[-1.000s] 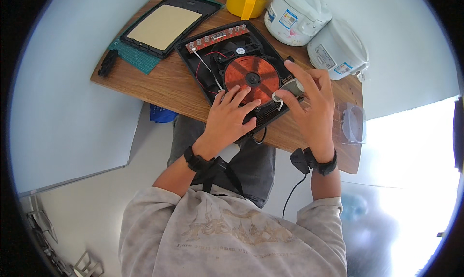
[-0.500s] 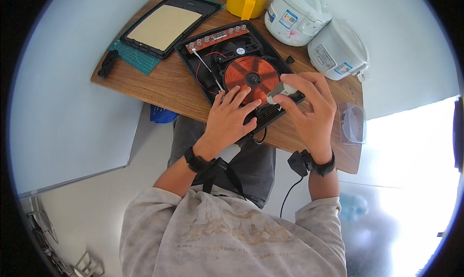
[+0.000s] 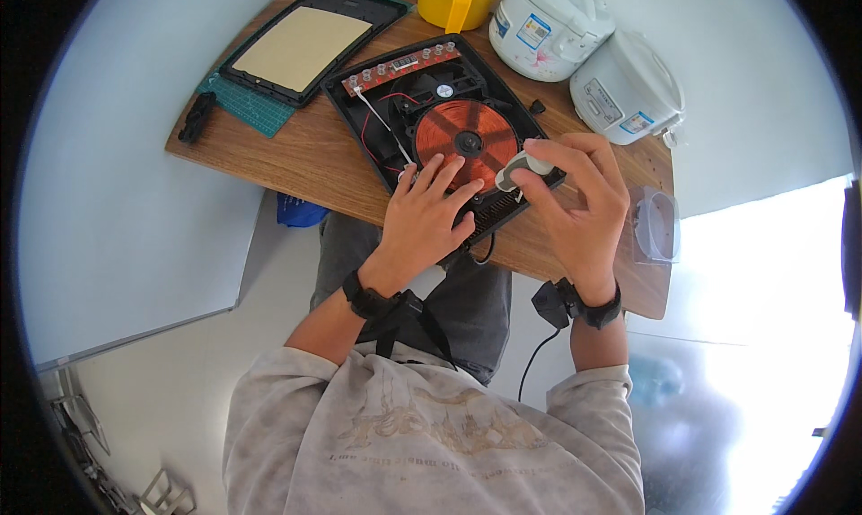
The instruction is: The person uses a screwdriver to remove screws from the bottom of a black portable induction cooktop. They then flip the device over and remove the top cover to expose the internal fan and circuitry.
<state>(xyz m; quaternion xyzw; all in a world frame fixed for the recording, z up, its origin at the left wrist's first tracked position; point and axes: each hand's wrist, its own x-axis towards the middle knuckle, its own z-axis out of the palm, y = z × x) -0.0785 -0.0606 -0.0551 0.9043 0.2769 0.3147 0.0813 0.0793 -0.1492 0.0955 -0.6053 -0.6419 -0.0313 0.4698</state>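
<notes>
An opened induction cooker (image 3: 338,82) lies at an angle on the desk, its round copper coil (image 3: 442,129) bare inside the black shell. Over the cooker's near left part, my left hand (image 3: 426,211) is spread flat with fingertips by the coil's near edge; it grips nothing visible. Between thumb and fingers, my right hand (image 3: 584,196) pinches a small white-and-grey handheld tool (image 3: 514,168) above the coil's near right side. A thin tip seems to point down from it; what it touches is unclear. A red button board (image 3: 401,65) and a white cable (image 3: 383,120) also show inside.
The cooker's removed top cover (image 3: 355,12) lies far left on a green cutting mat (image 3: 254,113), near a black object (image 3: 197,117). A yellow pot (image 3: 459,10) and two white rice cookers (image 3: 549,26) stand behind. A clear plastic container (image 3: 656,228) sits at the desk's right edge.
The tool in my right hand has tilted slightly, showing more of its grey face. My left hand stays nearly in place, and the whole view has shifted a little.
</notes>
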